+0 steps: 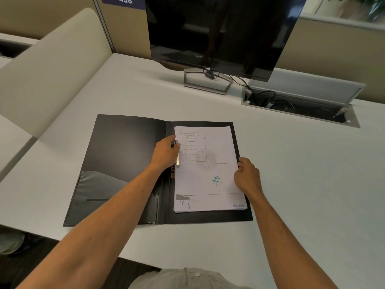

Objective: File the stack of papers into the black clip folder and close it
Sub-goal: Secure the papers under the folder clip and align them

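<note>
The black clip folder [125, 155] lies open flat on the white desk. A stack of printed papers [208, 178] rests on its right half, left edge against the spine. My left hand [166, 152] grips the metal clip lever [177, 157] at the spine, over the papers' left edge. My right hand [246, 176] presses on the stack's right edge, fingers curled over it. The lower part of the clip mechanism [173, 172] shows below my left hand.
A dark Dell monitor [218, 32] on a metal stand [206, 82] stands at the back. An open cable tray [300, 105] with wires sits at back right. A beige partition [48, 65] rises on the left. The desk's front edge is near my body.
</note>
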`<state>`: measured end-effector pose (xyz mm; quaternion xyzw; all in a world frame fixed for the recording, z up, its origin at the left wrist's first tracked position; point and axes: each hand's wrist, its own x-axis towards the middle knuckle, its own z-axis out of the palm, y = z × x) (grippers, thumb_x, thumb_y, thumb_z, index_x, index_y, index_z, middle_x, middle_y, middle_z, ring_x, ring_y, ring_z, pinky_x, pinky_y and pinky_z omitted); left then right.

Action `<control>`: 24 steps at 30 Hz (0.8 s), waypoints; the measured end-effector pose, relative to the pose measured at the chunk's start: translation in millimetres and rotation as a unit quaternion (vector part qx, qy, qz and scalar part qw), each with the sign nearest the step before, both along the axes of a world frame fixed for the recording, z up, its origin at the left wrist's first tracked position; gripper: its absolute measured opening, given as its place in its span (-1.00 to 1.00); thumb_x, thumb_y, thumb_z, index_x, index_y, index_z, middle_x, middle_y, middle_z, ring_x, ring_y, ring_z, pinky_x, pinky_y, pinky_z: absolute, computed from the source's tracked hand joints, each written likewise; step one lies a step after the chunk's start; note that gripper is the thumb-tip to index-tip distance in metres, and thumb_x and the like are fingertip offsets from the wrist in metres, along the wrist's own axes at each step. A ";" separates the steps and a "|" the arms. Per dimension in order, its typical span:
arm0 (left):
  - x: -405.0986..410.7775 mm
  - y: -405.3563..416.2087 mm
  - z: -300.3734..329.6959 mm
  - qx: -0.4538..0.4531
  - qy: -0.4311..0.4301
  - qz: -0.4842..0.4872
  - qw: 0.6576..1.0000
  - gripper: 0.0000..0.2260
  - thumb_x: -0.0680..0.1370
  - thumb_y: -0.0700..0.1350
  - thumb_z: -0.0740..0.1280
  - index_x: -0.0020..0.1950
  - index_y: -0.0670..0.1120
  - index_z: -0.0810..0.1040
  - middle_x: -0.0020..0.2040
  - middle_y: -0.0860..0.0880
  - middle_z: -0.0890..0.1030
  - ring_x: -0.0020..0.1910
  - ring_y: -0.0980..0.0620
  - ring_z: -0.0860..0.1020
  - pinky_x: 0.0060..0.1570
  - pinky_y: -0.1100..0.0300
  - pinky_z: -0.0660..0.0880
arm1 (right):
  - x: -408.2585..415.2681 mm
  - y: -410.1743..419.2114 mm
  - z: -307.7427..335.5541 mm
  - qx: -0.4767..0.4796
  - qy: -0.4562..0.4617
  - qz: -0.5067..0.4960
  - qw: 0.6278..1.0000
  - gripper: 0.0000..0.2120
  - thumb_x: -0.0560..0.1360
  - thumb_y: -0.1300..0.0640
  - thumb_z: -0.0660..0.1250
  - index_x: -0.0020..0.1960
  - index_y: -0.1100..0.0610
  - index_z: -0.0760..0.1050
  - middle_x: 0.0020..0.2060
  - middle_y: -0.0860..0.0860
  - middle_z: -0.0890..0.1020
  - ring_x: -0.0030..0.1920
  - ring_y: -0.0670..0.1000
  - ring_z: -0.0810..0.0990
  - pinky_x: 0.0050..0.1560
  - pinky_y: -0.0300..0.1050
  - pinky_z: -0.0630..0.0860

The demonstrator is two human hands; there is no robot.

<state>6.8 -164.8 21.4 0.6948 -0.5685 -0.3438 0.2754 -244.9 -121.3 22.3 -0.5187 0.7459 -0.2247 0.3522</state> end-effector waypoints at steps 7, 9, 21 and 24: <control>3.6 9.5 1.5 -0.002 0.047 0.033 0.998 -0.66 0.58 -0.14 0.31 0.36 -0.12 0.46 0.24 -0.06 0.58 0.20 -0.02 0.54 0.09 0.20 0.45 | -1.8 2.7 -0.5 -0.029 0.010 0.004 1.000 -0.64 0.50 0.41 0.13 0.27 0.26 0.41 0.22 0.16 0.55 0.19 0.15 0.52 0.02 -0.25 0.36; 4.2 11.9 -0.1 -0.014 0.042 0.017 0.999 -0.69 0.58 -0.16 0.31 0.33 -0.10 0.49 0.21 -0.03 0.59 0.12 0.05 0.54 0.01 0.31 0.44 | -1.7 3.0 -1.1 -0.031 0.007 0.011 0.999 -0.68 0.50 0.41 0.13 0.21 0.26 0.45 0.19 0.15 0.57 0.16 0.14 0.54 0.00 -0.26 0.39; 4.1 2.3 -1.5 0.014 0.095 0.062 0.993 -0.69 0.57 -0.23 0.29 0.32 -0.11 0.48 0.09 0.10 0.52 0.07 0.10 0.50 0.07 0.20 0.45 | -5.4 5.3 -2.7 -0.051 0.002 0.007 0.999 -0.69 0.47 0.44 0.13 0.17 0.30 0.47 0.07 0.15 0.61 0.04 0.10 0.57 -0.10 -0.34 0.42; 8.0 7.2 1.2 0.000 0.120 0.080 0.990 -0.66 0.54 -0.28 0.32 0.32 -0.12 0.50 0.15 0.00 0.60 0.10 0.05 0.57 0.10 0.20 0.51 | -4.8 6.1 -5.1 -0.052 -0.002 0.011 0.999 -0.71 0.49 0.42 0.16 0.17 0.27 0.47 0.10 0.12 0.61 0.02 0.04 0.56 -0.15 -0.47 0.38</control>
